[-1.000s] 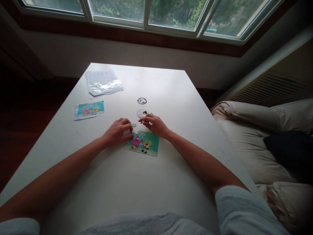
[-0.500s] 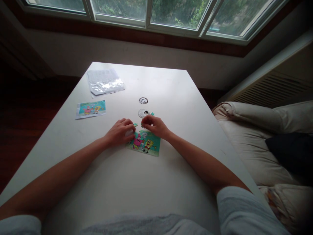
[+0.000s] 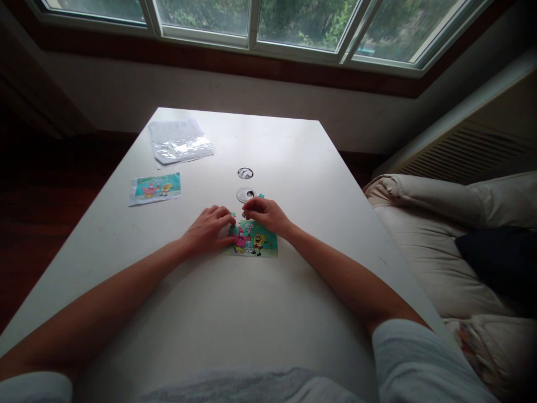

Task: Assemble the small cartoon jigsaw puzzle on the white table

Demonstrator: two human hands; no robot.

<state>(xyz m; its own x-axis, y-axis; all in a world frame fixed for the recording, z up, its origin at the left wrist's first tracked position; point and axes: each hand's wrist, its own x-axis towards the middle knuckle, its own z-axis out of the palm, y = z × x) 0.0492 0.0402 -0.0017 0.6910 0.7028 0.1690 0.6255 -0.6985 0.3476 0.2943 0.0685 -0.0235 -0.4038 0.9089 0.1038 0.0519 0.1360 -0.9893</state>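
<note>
A partly assembled jigsaw puzzle [image 3: 250, 242] with cartoon figures on a green ground lies flat on the white table. My left hand [image 3: 211, 228] grips its left edge, thumb below and fingers curled above, hiding that side. Over the puzzle's upper right edge is my right hand [image 3: 271, 217], its thumb and forefinger pinching a small green puzzle piece [image 3: 244, 215]. One loose green piece [image 3: 233, 214] lies by my left fingertips. Another piece [image 3: 261, 196] rests just beyond my right hand.
A printed picture sheet [image 3: 155, 189] with the same figures lies to the left. Behind it is a clear plastic bag with papers [image 3: 180, 140]. Two round fittings, one nearer [image 3: 242, 195] and one farther [image 3: 245, 173], sit in the table [image 3: 285, 148]. A sofa [image 3: 411, 246] stands at right.
The puzzle has turned slightly counterclockwise and shifted a little up and right, so its lower edge lies level. My left hand moved right with it; my right hand has barely moved.
</note>
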